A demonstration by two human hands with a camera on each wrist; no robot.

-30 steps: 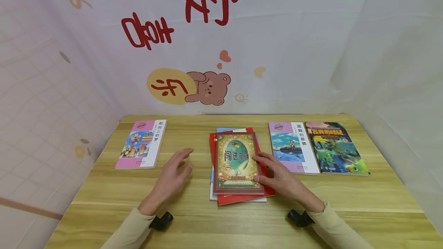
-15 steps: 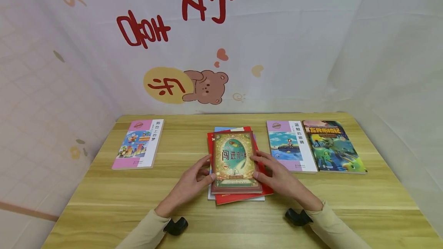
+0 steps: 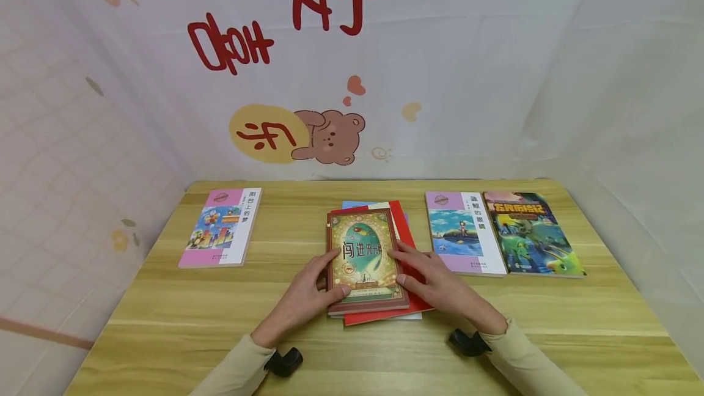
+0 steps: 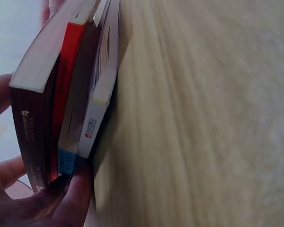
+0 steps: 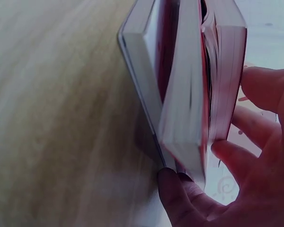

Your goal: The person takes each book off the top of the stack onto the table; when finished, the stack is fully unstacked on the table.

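Observation:
A stack of books lies at the table's middle. On top is a gold-and-green book (image 3: 363, 261) with a brown border, turned slightly against the rest. Below it a red book (image 3: 418, 303) sticks out. A book with a blue spine end (image 4: 66, 162) and a white book (image 4: 95, 120) lie lower. My left hand (image 3: 308, 292) holds the stack's left side, thumb on the top cover, other fingers along the spines. My right hand (image 3: 440, 280) holds the opposite side, thumb and a finger on the cover, other fingertips low at the page edges (image 5: 187, 113).
A pink-and-white book (image 3: 222, 228) lies at the table's left. To the right, another pink-and-white book (image 3: 464, 234) lies beside a green dinosaur book (image 3: 533, 234). A printed white cloth (image 3: 440, 78) rises behind the wooden table (image 3: 495, 359).
My left hand has come in from the left and taken hold of the stack's left side. The top book has shifted left and turned a little. My right hand has stayed on the right side.

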